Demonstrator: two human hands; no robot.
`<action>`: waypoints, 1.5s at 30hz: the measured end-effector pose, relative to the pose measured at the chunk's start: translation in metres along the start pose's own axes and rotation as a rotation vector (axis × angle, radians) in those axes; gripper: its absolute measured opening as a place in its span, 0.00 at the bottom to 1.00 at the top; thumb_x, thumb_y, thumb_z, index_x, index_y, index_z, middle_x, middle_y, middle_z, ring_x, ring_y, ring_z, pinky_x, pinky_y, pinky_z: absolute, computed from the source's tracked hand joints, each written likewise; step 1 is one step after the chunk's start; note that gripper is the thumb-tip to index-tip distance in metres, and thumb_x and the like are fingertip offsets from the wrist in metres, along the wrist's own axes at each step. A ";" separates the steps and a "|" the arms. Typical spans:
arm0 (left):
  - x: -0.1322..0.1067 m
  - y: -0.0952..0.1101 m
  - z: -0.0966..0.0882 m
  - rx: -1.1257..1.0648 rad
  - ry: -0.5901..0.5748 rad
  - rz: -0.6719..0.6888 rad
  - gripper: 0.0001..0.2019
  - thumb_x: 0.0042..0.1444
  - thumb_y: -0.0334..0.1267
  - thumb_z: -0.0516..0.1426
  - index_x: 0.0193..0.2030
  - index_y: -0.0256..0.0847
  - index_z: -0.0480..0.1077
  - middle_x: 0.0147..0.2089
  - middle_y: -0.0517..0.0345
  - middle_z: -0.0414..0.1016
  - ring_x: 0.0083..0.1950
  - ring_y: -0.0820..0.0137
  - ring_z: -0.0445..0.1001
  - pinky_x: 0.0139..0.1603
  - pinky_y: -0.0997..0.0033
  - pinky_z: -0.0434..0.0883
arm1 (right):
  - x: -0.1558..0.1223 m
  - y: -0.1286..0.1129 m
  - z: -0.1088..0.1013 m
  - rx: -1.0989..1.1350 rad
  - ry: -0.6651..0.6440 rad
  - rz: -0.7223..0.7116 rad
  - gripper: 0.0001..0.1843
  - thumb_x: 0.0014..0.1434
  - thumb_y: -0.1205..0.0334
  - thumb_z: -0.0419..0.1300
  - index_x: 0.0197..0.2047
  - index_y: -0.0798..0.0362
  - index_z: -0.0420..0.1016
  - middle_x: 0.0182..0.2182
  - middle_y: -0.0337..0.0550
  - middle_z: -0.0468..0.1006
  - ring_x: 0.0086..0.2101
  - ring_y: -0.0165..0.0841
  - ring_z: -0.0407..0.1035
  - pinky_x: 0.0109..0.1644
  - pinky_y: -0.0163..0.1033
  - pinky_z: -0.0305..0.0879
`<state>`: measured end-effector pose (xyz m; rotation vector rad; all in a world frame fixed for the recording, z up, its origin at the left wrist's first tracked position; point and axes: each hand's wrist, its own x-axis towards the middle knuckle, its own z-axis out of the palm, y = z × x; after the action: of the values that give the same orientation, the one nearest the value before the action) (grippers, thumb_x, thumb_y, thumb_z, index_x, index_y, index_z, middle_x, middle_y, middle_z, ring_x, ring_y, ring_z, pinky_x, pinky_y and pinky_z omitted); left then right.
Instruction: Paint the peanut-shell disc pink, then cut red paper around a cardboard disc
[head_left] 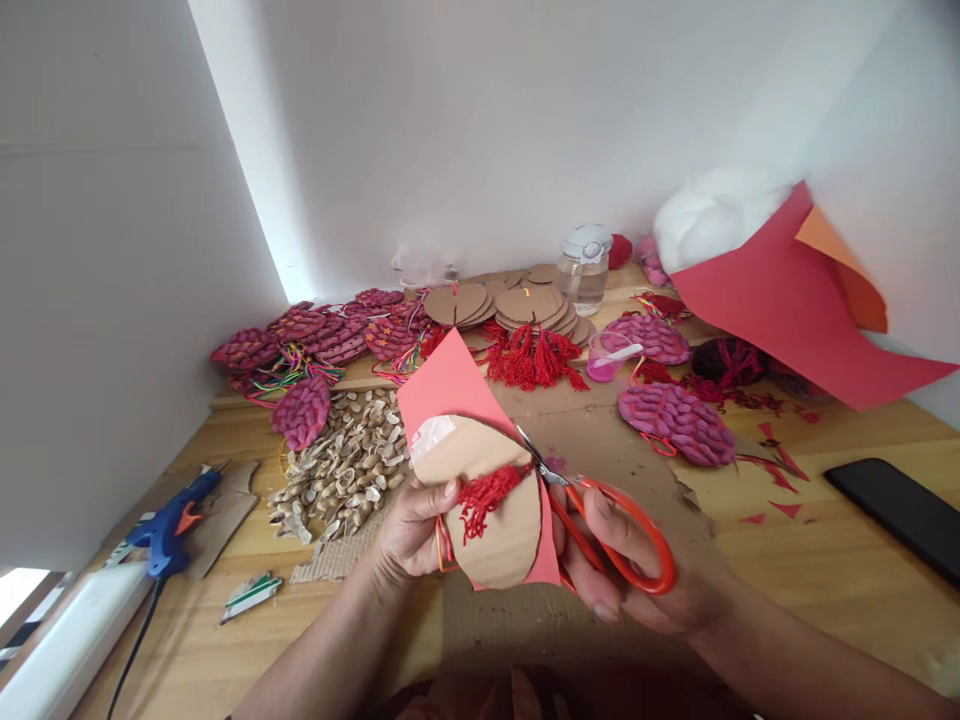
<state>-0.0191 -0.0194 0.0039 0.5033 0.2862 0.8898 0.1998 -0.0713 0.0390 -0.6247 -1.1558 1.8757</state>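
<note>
Between my two hands, above the table, is an oval cardboard disc [499, 550] lying against a sheet of pink-red paper [456, 382]. A red yarn tassel [491, 500] hangs across the disc, and clear tape [433, 437] shows at its upper left. My left hand [420, 525] grips disc and paper at the left edge, thumb on top. Orange-handled scissors [634, 530] are in my right hand [622, 560], fingers through the loops. Their slightly parted blades meet the paper along the disc's right edge.
Peanut shells [345, 460] and a blue glue gun [169, 525] lie left. Pink woven ovals [675, 420], stacked cardboard discs [529, 305] with red tassels, a lidded jar [583, 265] and a small pink cup [602, 360] stand behind. Red paper [795, 300] and a phone [900, 515] are right.
</note>
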 end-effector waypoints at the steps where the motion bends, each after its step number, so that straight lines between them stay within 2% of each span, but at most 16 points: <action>1: 0.000 0.000 0.001 -0.005 0.006 -0.008 0.17 0.50 0.25 0.66 0.48 0.36 0.80 0.40 0.50 0.86 0.42 0.59 0.85 0.64 0.57 0.71 | 0.000 -0.001 0.000 -0.013 0.006 -0.008 0.30 0.69 0.39 0.49 0.24 0.53 0.65 0.12 0.33 0.62 0.16 0.23 0.54 0.24 0.34 0.48; 3: -0.001 0.000 0.001 -0.015 0.007 -0.018 0.17 0.50 0.24 0.66 0.48 0.35 0.80 0.41 0.49 0.86 0.42 0.59 0.85 0.62 0.59 0.73 | 0.002 -0.003 0.000 -0.028 0.006 -0.010 0.30 0.68 0.38 0.49 0.24 0.52 0.65 0.12 0.33 0.62 0.16 0.24 0.54 0.24 0.35 0.48; 7: -0.001 -0.002 0.001 -0.052 -0.036 -0.018 0.12 0.54 0.25 0.65 0.46 0.34 0.81 0.44 0.48 0.85 0.43 0.63 0.85 0.52 0.72 0.78 | 0.003 -0.004 0.001 0.002 0.003 0.021 0.27 0.68 0.39 0.51 0.29 0.53 0.67 0.12 0.31 0.61 0.15 0.23 0.52 0.22 0.34 0.46; 9: 0.000 -0.003 0.000 -0.061 -0.051 -0.036 0.11 0.55 0.26 0.64 0.46 0.33 0.81 0.45 0.48 0.85 0.44 0.63 0.84 0.49 0.74 0.78 | 0.002 -0.002 0.001 0.020 0.005 0.020 0.25 0.68 0.39 0.52 0.31 0.53 0.67 0.12 0.30 0.62 0.15 0.23 0.50 0.22 0.33 0.46; 11: 0.000 -0.003 0.000 -0.062 -0.051 -0.054 0.12 0.56 0.25 0.64 0.47 0.33 0.81 0.46 0.47 0.85 0.45 0.63 0.84 0.50 0.73 0.78 | 0.002 0.000 -0.002 0.012 0.004 0.018 0.26 0.68 0.39 0.51 0.30 0.53 0.68 0.13 0.31 0.62 0.15 0.23 0.51 0.22 0.33 0.47; 14: -0.001 -0.004 -0.001 -0.070 -0.023 -0.057 0.13 0.55 0.25 0.64 0.48 0.33 0.81 0.48 0.47 0.84 0.48 0.62 0.84 0.53 0.70 0.78 | 0.002 0.000 -0.007 -0.033 0.014 0.009 0.32 0.69 0.38 0.47 0.23 0.52 0.65 0.13 0.35 0.63 0.17 0.25 0.55 0.23 0.34 0.49; 17: -0.002 -0.005 -0.001 -0.067 -0.003 -0.057 0.13 0.55 0.26 0.64 0.48 0.33 0.80 0.49 0.46 0.84 0.48 0.60 0.83 0.53 0.67 0.78 | 0.004 -0.001 -0.009 -0.061 0.015 0.007 0.32 0.68 0.37 0.47 0.21 0.52 0.63 0.13 0.36 0.63 0.17 0.26 0.54 0.25 0.35 0.51; 23: -0.001 -0.006 -0.002 -0.074 0.004 -0.057 0.14 0.55 0.26 0.65 0.49 0.33 0.80 0.49 0.45 0.84 0.49 0.60 0.83 0.53 0.67 0.78 | 0.006 -0.003 -0.005 -0.044 0.057 0.030 0.28 0.67 0.37 0.51 0.26 0.51 0.64 0.11 0.31 0.60 0.15 0.25 0.51 0.23 0.35 0.47; 28: -0.002 -0.005 -0.003 -0.052 0.043 -0.066 0.24 0.53 0.27 0.66 0.59 0.32 0.75 0.49 0.43 0.84 0.49 0.58 0.83 0.54 0.66 0.77 | 0.006 -0.003 -0.009 -0.088 0.055 0.053 0.31 0.66 0.34 0.49 0.23 0.51 0.63 0.12 0.33 0.61 0.15 0.26 0.52 0.22 0.35 0.45; 31: -0.002 -0.003 -0.003 -0.016 0.034 -0.066 0.28 0.54 0.28 0.66 0.64 0.31 0.71 0.50 0.40 0.83 0.49 0.55 0.83 0.53 0.63 0.78 | 0.004 -0.006 -0.013 -0.114 0.046 0.075 0.28 0.66 0.36 0.50 0.29 0.52 0.66 0.12 0.32 0.62 0.15 0.26 0.52 0.22 0.34 0.46; 34: -0.002 0.000 -0.003 0.016 0.030 -0.059 0.33 0.55 0.28 0.66 0.68 0.32 0.65 0.49 0.38 0.83 0.49 0.53 0.83 0.56 0.58 0.76 | -0.002 -0.014 -0.019 -0.155 0.030 0.096 0.25 0.66 0.38 0.52 0.35 0.53 0.69 0.13 0.32 0.63 0.16 0.25 0.53 0.23 0.33 0.48; 37: -0.001 0.003 -0.002 0.026 0.039 -0.046 0.35 0.54 0.29 0.66 0.69 0.32 0.65 0.46 0.39 0.84 0.48 0.52 0.83 0.61 0.52 0.73 | -0.008 -0.025 -0.024 -0.217 0.029 0.121 0.25 0.67 0.39 0.51 0.36 0.54 0.69 0.14 0.32 0.64 0.15 0.24 0.52 0.23 0.33 0.48; 40: -0.001 0.004 -0.002 0.025 0.055 -0.041 0.36 0.52 0.27 0.67 0.69 0.34 0.65 0.46 0.41 0.84 0.49 0.52 0.83 0.62 0.51 0.73 | -0.010 -0.032 -0.026 -0.288 0.003 0.144 0.25 0.67 0.39 0.51 0.36 0.54 0.69 0.14 0.32 0.65 0.16 0.24 0.51 0.24 0.33 0.48; 45: 0.000 0.004 -0.003 0.040 0.075 -0.026 0.39 0.52 0.29 0.68 0.70 0.35 0.62 0.49 0.40 0.83 0.53 0.49 0.81 0.64 0.48 0.70 | -0.011 -0.031 -0.024 -0.290 -0.047 0.129 0.25 0.66 0.38 0.51 0.37 0.53 0.69 0.15 0.33 0.65 0.17 0.24 0.52 0.25 0.34 0.50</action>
<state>-0.0235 -0.0167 0.0039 0.5029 0.3791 0.8806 0.2355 -0.0618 0.0557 -0.8358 -1.4636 1.8527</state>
